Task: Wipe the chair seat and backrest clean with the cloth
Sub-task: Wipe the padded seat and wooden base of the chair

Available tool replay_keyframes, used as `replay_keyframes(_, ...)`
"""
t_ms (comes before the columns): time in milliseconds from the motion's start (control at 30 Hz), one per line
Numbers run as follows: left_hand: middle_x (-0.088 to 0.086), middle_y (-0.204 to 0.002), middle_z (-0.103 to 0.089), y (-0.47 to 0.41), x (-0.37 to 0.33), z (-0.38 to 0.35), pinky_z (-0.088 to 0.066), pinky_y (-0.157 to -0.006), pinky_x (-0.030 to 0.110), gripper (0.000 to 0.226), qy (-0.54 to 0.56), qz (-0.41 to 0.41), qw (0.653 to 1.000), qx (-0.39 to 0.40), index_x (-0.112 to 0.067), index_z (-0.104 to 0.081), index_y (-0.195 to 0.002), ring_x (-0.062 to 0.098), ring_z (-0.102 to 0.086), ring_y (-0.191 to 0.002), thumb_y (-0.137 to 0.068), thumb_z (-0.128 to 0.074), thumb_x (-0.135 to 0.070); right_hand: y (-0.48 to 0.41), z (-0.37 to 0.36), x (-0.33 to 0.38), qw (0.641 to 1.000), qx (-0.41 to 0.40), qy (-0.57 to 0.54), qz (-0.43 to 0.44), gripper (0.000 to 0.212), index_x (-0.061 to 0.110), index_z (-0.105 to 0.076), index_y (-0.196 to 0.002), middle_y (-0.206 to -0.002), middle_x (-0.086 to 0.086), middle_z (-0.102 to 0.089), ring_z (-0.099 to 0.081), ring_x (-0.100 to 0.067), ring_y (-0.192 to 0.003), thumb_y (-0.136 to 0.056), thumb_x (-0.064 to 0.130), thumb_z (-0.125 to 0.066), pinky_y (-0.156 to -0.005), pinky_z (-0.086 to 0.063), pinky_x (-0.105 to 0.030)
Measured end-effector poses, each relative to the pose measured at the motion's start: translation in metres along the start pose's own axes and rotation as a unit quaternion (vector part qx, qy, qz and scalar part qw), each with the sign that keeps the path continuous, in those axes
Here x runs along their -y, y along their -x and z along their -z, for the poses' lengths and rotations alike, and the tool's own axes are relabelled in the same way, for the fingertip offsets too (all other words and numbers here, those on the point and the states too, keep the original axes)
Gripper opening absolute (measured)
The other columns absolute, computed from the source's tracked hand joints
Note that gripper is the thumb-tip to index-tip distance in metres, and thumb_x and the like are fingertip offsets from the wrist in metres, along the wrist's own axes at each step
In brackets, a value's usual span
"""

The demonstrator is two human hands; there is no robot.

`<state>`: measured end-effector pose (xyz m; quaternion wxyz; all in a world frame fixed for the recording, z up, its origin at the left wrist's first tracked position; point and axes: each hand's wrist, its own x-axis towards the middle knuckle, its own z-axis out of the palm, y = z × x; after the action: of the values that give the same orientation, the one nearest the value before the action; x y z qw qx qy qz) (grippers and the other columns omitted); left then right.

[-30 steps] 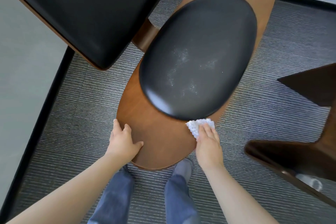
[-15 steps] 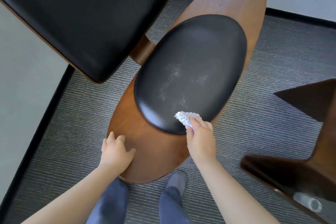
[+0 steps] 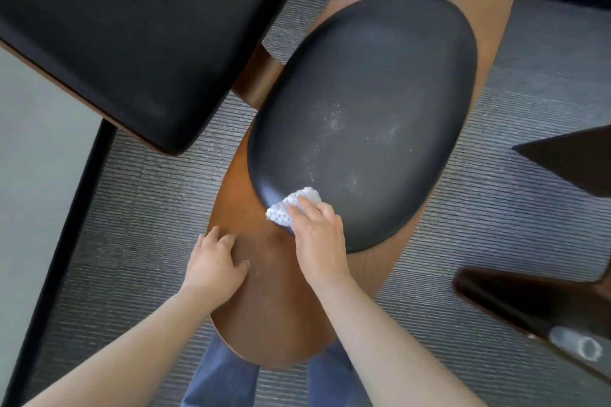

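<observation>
right hand (image 3: 317, 235) fingers (image 3: 305, 205) press the cloth (image 3: 291, 206) flat on the seat pad's (image 3: 363, 102) lower-left edge; dust (image 3: 334, 129) lies toward upper right.

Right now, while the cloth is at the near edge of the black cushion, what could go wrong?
1. The white dust lies beyond the cloth; short strokes may miss it or only smear it.
2. The right hand could push dust onto the wooden shell, near the left hand resting there.

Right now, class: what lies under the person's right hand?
A white cloth sits under the right hand, pressed on the black cushion's near edge. The cloth's far part shows; the rest, and the cushion beneath, is covered.
</observation>
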<state>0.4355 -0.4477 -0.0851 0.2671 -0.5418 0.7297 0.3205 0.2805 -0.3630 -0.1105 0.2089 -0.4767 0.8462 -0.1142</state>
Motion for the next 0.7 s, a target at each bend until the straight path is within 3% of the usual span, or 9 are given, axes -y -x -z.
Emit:
replay_keyframes(133,0.012,-0.159,-0.008,-0.015,-0.002,-0.001,-0.016,-0.12,0.043,0.074,-0.024,-0.008,0.999,0.021,-0.021,-0.029,-0.147,0.034,-0.006,-0.146,-0.086,-0.058,-0.05,-0.007,-0.014,-0.003,1.0,0.006,0.019,-0.007,0.034,0.022,-0.068,-0.098,-0.125,0.01,-0.06,-0.055,-0.019,-0.106,-0.069,0.008,-0.079,-0.075,-0.049,-0.031)
replay_keyframes(200,0.011,-0.16,-0.001,-0.019,-0.006,-0.002,-0.014,-0.12,0.046,0.079,-0.024,0.002,0.999,0.039,-0.023,-0.023,-0.149,0.037,0.001,-0.146,-0.085,-0.057,-0.055,-0.004,-0.016,-0.007,0.999,0.001,0.03,0.011,0.032,0.022,-0.064,-0.11,-0.133,0.009,-0.054,-0.051,-0.018,-0.113,-0.079,0.015,-0.072,-0.08,-0.045,-0.032)
replay_keyframes(267,0.009,-0.16,0.004,-0.02,-0.011,-0.003,-0.014,-0.119,0.049,0.084,-0.033,0.011,0.998,0.052,-0.026,-0.017,-0.15,0.038,0.006,-0.146,-0.084,-0.055,-0.059,0.004,-0.017,-0.011,0.998,0.005,0.044,0.035,0.035,0.02,-0.055,-0.126,-0.144,0.007,-0.044,-0.043,-0.016,-0.124,-0.092,0.027,-0.05,-0.088,-0.039,-0.033)
replay_keyframes(333,0.008,-0.16,0.008,-0.021,-0.013,-0.003,-0.015,-0.118,0.051,0.087,-0.05,0.016,0.997,0.061,-0.027,-0.012,-0.151,0.038,0.009,-0.146,-0.083,-0.054,-0.062,0.012,-0.018,-0.017,0.998,0.016,0.053,0.044,0.041,0.017,-0.047,-0.135,-0.152,0.005,-0.034,-0.035,-0.015,-0.133,-0.096,0.026,-0.04,-0.096,-0.035,-0.033)
replay_keyframes(400,0.007,-0.16,0.01,-0.021,-0.013,-0.003,-0.014,-0.118,0.051,0.088,-0.058,0.018,0.996,0.068,-0.028,-0.009,-0.151,0.038,0.01,-0.146,-0.083,-0.053,-0.063,0.017,-0.02,-0.026,0.998,0.014,0.046,0.027,0.046,0.016,-0.047,-0.135,-0.153,0.004,-0.033,-0.033,-0.015,-0.135,-0.09,0.015,-0.055,-0.101,-0.034,-0.034)
replay_keyframes(500,0.006,-0.16,0.013,-0.021,-0.011,-0.003,-0.013,-0.119,0.049,0.09,-0.071,0.014,0.995,0.071,-0.029,-0.005,-0.152,0.038,0.01,-0.146,-0.083,-0.052,-0.064,0.02,-0.018,-0.032,1.0,-0.02,0.014,-0.012,0.054,0.016,-0.06,-0.124,-0.144,0.004,-0.048,-0.041,-0.014,-0.129,-0.074,0.002,-0.072,-0.1,-0.034,-0.031)
replay_keyframes(600,0.006,-0.159,0.014,-0.021,-0.013,-0.003,-0.014,-0.118,0.05,0.09,-0.083,0.018,0.994,0.074,-0.03,-0.002,-0.152,0.037,0.012,-0.146,-0.084,-0.049,-0.065,0.02,-0.015,-0.037,0.997,-0.08,-0.02,-0.012,0.036,0.014,-0.068,-0.113,-0.133,0.001,-0.058,-0.043,-0.012,-0.119,-0.078,0.007,-0.074,-0.099,-0.029,-0.028)
replay_keyframes(700,0.006,-0.159,0.018,-0.021,-0.016,-0.007,-0.013,-0.118,0.051,0.091,-0.104,0.022,0.991,0.077,-0.03,0.002,-0.152,0.038,0.013,-0.145,-0.084,-0.044,-0.068,0.023,-0.014,-0.046,0.997,-0.082,-0.004,0.0,0.037,0.013,-0.066,-0.117,-0.136,0.0,-0.056,-0.041,-0.013,-0.122,-0.081,0.016,-0.073,-0.101,-0.026,-0.029)
